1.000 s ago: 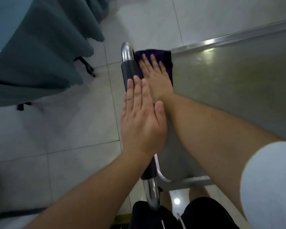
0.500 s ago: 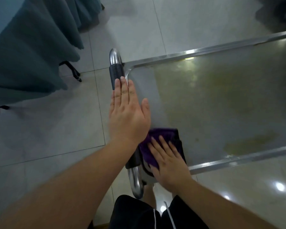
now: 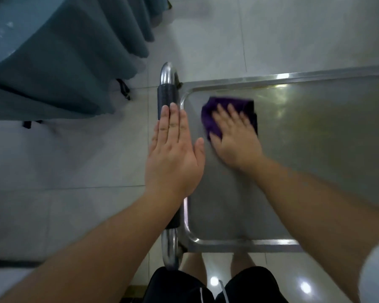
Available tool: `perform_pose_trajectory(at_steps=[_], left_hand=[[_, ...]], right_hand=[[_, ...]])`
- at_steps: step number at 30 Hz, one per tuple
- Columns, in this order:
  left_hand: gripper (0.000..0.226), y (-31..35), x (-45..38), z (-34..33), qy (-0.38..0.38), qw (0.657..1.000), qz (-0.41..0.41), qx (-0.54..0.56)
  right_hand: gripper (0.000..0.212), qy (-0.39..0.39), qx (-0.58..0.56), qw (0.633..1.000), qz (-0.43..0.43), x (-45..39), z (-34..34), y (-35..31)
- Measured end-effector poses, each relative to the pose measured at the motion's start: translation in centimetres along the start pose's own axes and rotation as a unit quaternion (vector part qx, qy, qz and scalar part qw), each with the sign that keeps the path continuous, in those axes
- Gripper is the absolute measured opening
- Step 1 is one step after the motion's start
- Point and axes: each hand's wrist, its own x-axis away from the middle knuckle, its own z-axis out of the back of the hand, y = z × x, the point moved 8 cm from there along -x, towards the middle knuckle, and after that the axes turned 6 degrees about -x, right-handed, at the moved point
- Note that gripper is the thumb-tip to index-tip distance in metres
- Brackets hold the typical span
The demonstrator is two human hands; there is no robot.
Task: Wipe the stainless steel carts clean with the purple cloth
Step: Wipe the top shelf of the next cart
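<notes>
The right hand [image 3: 235, 138] lies flat on the purple cloth [image 3: 214, 110], fingers straight and slightly spread, pressing it onto the steel cart [image 3: 315, 138] top near the far left corner, just inside the raised rim. The cloth shows beyond the fingertips and along both sides of the hand. The left hand [image 3: 173, 158] lies flat on the cart's handle [image 3: 166, 92], fingers straight and together, thumb out toward the tray; its grip is not closed round the bar. The handle has a black sleeve and shiny bent ends. A teal tablecloth [image 3: 53, 57] hangs at upper left above the tiled floor [image 3: 74, 160].
</notes>
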Motion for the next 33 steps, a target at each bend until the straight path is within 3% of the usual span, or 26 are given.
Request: perform_pose_trajectory(at_steps=[4,8,14,18,21,26,30,33], left_hand=[[0.076,0.3,-0.3,-0.1,-0.006,1.000,0.000,-0.026],[0.073,0.4,-0.3,-0.2,-0.004,0.998,-0.003,-0.056],[0.074,0.8,-0.7,-0.2,-0.016,0.995,-0.031,-0.090],[0.073,0.8,-0.6,-0.3,-0.030,0.994,-0.027,-0.099],[0.071,0.9,-0.5,-0.2,-0.033,0.993,-0.029,-0.107],[0.071,1.0,-0.5,-0.1,-0.032,0.993,-0.031,-0.110],[0.070,1.1,-0.5,0.2,-0.028,0.993,-0.025,-0.111],[0.068,1.0,-0.4,0.4,-0.026,0.993,-0.023,-0.111]], right_hand=[[0.077,-0.045,-0.019,0.998,-0.037,-9.1,1.5,1.7],[0.074,-0.043,-0.012,0.999,-0.029,-8.5,1.2,1.5],[0.069,-0.014,-0.025,0.999,0.040,7.7,-0.9,-0.6],[0.075,-0.053,-0.019,0.997,0.047,21.5,-4.3,0.2],[0.077,-0.092,-0.007,0.994,0.052,26.2,-5.3,1.4],[0.070,-0.070,-0.005,0.993,0.097,18.8,-3.1,3.1],[0.068,-0.012,-0.011,1.000,0.003,5.9,1.4,6.1],[0.072,-0.024,-0.027,0.997,-0.069,-2.8,3.6,8.3]])
